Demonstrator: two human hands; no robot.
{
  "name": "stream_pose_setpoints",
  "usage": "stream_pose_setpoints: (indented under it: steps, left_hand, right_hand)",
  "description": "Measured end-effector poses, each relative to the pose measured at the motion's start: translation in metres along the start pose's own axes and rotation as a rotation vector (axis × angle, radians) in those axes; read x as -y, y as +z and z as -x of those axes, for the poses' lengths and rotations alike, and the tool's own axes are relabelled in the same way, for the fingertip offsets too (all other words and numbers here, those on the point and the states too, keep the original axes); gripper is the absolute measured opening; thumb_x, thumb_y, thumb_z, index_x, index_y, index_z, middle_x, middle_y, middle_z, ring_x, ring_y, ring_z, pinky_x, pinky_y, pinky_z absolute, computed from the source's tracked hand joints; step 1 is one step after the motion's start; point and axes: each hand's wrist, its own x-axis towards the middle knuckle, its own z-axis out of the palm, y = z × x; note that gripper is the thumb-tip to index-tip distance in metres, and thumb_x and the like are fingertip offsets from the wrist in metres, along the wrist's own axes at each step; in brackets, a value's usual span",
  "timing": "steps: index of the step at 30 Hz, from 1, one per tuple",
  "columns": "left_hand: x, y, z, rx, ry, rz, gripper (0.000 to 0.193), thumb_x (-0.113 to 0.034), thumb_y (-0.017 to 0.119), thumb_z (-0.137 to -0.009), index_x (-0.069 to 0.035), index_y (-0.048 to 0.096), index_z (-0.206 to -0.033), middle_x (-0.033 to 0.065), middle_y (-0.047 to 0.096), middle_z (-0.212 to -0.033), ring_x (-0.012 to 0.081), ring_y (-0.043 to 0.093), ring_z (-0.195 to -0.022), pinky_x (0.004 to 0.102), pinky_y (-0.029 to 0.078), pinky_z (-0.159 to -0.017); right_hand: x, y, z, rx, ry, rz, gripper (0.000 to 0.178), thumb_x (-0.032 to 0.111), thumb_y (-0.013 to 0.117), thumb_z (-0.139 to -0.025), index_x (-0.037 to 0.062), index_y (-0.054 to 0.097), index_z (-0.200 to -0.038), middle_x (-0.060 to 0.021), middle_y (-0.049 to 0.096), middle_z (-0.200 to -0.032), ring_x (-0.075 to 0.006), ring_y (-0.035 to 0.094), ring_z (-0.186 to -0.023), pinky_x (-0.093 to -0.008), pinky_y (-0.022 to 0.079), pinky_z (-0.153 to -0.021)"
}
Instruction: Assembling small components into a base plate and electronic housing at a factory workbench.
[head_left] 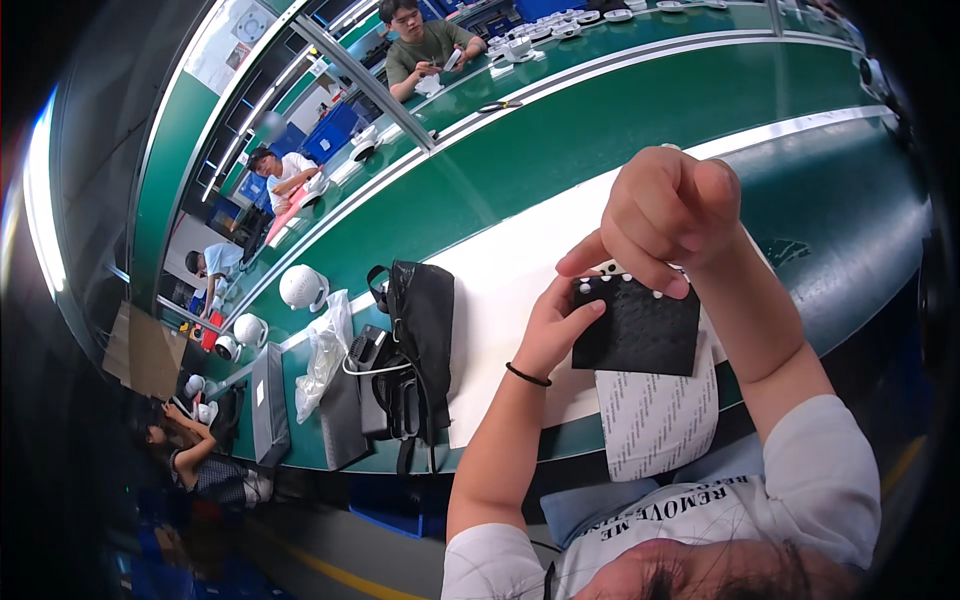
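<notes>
A square black sheet (636, 335) with a row of white round dots along its far edge lies in front of me. My left hand (552, 328), a dark band at its wrist, grips the sheet's left edge, thumb on top and the other fingers partly hidden. Over the far edge hovers my right hand (668, 215), its fingers mostly curled and one reaching left towards the dots. What those curled fingers hold, if anything, is hidden. From beneath the sheet a printed white backing strip (658, 425) hangs over the table's near edge.
White paper (500, 265) covers part of the green table (470, 205). Left of it are a black bag (422, 330), a clear plastic bag (325, 350), a grey box (268, 400) and a white rounded device (303, 288). Several people sit at far benches beyond a metal frame (365, 75).
</notes>
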Motion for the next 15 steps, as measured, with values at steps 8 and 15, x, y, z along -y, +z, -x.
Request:
stream_pose_setpoints:
  steps: [8, 15]
  left_hand:
    - [-0.002, 0.001, -0.001, -0.02, -0.03, 0.023, 0.037, -0.007, 0.058, -0.078, 0.0, 0.045, -0.112, 0.0044, 0.054, -0.097, 0.0116, 0.05, -0.091, 0.0253, 0.039, -0.082]
    - [0.001, 0.008, -0.002, -0.012, -0.007, -0.002, 0.034, -0.007, 0.058, -0.078, -0.001, 0.047, -0.109, 0.005, 0.054, -0.097, 0.0114, 0.05, -0.089, 0.0242, 0.039, -0.081]
  right_hand:
    - [0.004, -0.004, 0.002, 0.04, -0.011, -0.032, 0.04, 0.038, 0.05, -0.085, 0.0048, 0.049, -0.063, -0.0048, 0.048, -0.056, -0.0196, 0.059, -0.055, -0.0521, 0.023, -0.1]
    - [0.014, 0.002, 0.007, 0.094, -0.026, 0.107, 0.035, 0.032, 0.045, -0.087, 0.0031, 0.047, -0.067, -0.0055, 0.048, -0.058, -0.0167, 0.053, -0.049, -0.0379, 0.045, -0.072]
